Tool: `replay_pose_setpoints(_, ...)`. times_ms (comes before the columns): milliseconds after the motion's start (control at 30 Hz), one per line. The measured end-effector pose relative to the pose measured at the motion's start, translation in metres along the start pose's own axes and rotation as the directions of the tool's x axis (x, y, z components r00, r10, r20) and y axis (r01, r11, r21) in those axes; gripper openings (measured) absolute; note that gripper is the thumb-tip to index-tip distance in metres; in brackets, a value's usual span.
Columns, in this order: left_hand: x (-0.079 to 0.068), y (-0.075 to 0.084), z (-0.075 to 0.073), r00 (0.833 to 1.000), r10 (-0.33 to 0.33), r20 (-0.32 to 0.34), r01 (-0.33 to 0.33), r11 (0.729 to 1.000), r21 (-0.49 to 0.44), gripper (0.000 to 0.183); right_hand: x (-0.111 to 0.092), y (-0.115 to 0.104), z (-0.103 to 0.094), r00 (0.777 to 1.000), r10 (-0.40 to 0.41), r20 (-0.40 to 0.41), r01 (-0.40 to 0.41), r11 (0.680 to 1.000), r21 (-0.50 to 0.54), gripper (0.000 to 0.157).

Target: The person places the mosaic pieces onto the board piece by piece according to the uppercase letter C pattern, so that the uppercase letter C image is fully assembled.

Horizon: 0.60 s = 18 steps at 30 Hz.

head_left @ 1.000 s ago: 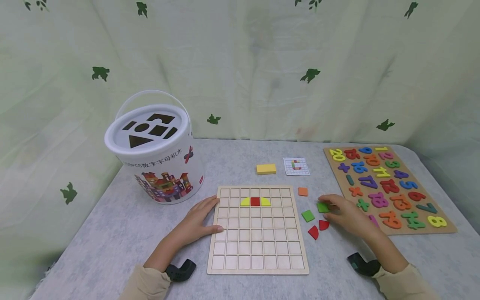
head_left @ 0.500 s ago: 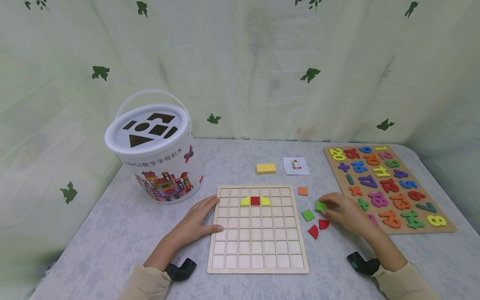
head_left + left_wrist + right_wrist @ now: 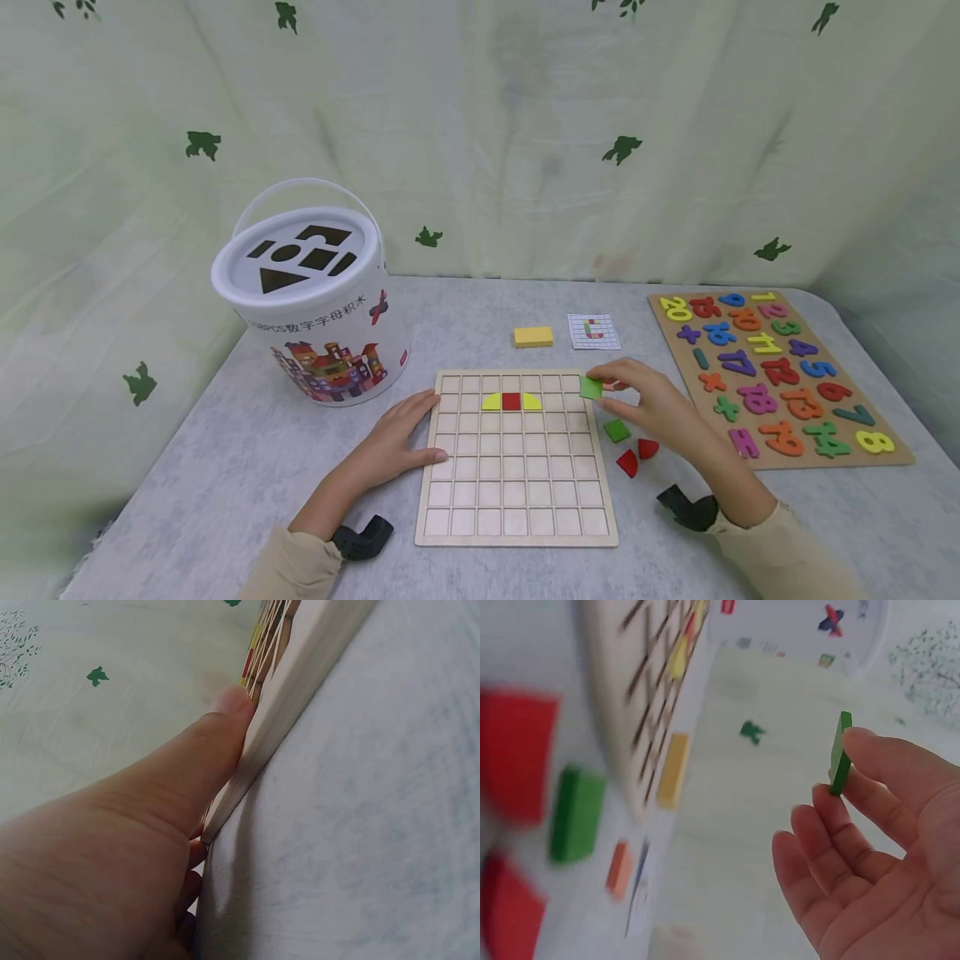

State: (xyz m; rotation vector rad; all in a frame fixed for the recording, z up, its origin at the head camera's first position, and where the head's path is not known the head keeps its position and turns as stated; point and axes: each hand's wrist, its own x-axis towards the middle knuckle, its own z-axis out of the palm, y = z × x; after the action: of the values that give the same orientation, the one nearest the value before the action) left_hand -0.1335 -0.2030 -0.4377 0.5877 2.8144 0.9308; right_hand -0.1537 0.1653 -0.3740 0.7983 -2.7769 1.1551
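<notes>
Between thumb and fingertips, my right hand point(image 3: 660, 408) pinches a green square tile point(image 3: 591, 387), which overlaps the upper right edge of the wooden grid board point(image 3: 501, 473) in the head view. In the right wrist view the tile point(image 3: 841, 754) stands nearly on edge, with the other fingers loosely bent below. My left hand point(image 3: 392, 437) rests along the board's left edge, fingers extended, the thumb point(image 3: 214, 724) on the rim. On the grid, a red square point(image 3: 511, 402) sits between two yellow quarter-round tiles point(image 3: 491, 402). Another green tile point(image 3: 617, 430) and two red quarter-round tiles point(image 3: 627, 463) lie right of the board.
Behind the board are a yellow block point(image 3: 532, 337) and a printed pattern card point(image 3: 594, 332). An orange tile point(image 3: 619, 868) is partly hidden by my right hand in the head view. A white bucket point(image 3: 315, 325) stands back left; a number puzzle board point(image 3: 678, 364) lies right.
My right hand has lifted the green tile from beside the loose pieces and carried it left and away from me to the board's right edge. The left hand stays in place.
</notes>
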Motion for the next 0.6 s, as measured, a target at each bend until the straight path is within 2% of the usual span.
replay_pose_setpoints(300, 0.0, 0.001, 0.0, 1.0, -0.007, 0.004, 0.007, 1.0, -0.005, 0.089, 0.034, -0.036, 0.032, 0.991, -0.134, -0.003, 0.134, 0.981, 0.137, 0.033)
replay_pose_setpoints(467, 0.001, 0.001, 0.0, 1.0, -0.011, 0.008, 0.011, 1.0, -0.003, 0.089, 0.045, -0.04, 0.057, 0.988, -0.153, 0.005, 0.149, 0.967, 0.208, 0.031)
replay_pose_setpoints(600, 0.001, 0.001, 0.0, 1.0, -0.009, 0.004, 0.009, 1.0, 0.003, 0.089, 0.049, -0.038, 0.074, 0.988, -0.142, 0.051, 0.128, 0.967, 0.219, 0.029)
